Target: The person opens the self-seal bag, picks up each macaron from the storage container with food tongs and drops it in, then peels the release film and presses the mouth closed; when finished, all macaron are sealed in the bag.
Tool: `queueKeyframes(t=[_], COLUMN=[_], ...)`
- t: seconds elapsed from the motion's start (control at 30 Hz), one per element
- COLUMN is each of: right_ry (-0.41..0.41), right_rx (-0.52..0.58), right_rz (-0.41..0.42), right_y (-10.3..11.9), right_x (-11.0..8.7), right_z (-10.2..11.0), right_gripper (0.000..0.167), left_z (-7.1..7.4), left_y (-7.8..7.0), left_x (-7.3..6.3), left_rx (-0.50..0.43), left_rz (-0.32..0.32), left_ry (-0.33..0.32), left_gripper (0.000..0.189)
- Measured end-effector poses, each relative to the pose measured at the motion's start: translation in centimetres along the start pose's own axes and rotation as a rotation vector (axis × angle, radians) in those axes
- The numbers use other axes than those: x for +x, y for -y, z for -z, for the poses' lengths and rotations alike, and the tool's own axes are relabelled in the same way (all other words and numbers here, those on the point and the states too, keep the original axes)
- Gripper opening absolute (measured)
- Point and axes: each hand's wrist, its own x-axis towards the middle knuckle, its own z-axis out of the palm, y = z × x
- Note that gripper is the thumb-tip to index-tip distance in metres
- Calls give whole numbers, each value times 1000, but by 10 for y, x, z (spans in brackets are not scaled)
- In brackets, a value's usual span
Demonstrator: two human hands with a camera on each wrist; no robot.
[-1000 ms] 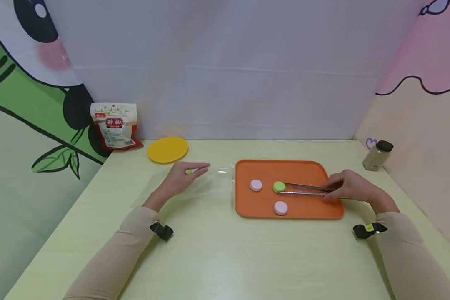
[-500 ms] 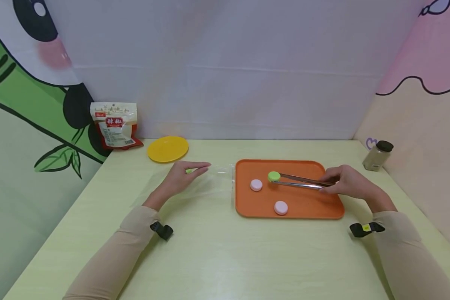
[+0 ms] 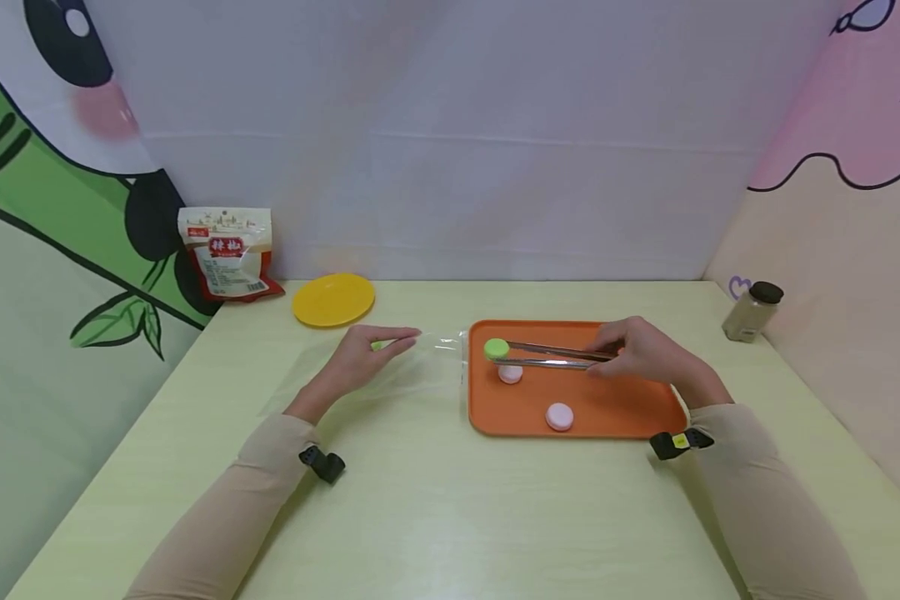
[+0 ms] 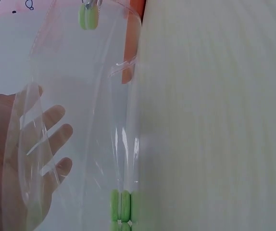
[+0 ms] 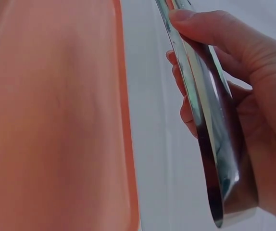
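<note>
My left hand pinches the upper edge of a clear plastic bag that stands on the table, its mouth towards the tray. Through the film, several green macarons show inside in the left wrist view. In my right hand is a pair of metal tongs, thumb on one arm and fingers on the other. The tong tips grip a green macaron raised over the left part of an orange tray. Two pale pink macarons lie on the tray, one pink macaron in front and another pink macaron partly hidden below the tongs.
Behind my left hand lies a yellow round plate. A red and white food packet leans against the back wall at the left. A jar with a black lid stands by the right wall. Light table surface spreads in front.
The tongs have lifted the green macaron off the tray and carried it left towards the bag's mouth. My right hand has moved left with them; my left hand has stayed put.
</note>
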Motion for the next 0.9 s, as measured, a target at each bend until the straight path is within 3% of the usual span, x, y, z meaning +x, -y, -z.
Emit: queueKeyframes(t=[0.37, 0.63, 0.9], right_ry=[94, 132, 170], right_rx=[-18, 11, -12], right_rz=[41, 122, 138], right_y=[18, 32, 49], right_x=[34, 55, 84], right_z=[-28, -41, -58], right_gripper=[18, 10, 24], left_z=[-1, -2, -2], left_y=[2, 2, -1], left_x=[-1, 0, -1], left_rx=[-4, -14, -2], left_rz=[-21, -48, -50], left_ry=[-2, -3, -3], left_gripper=[30, 31, 29])
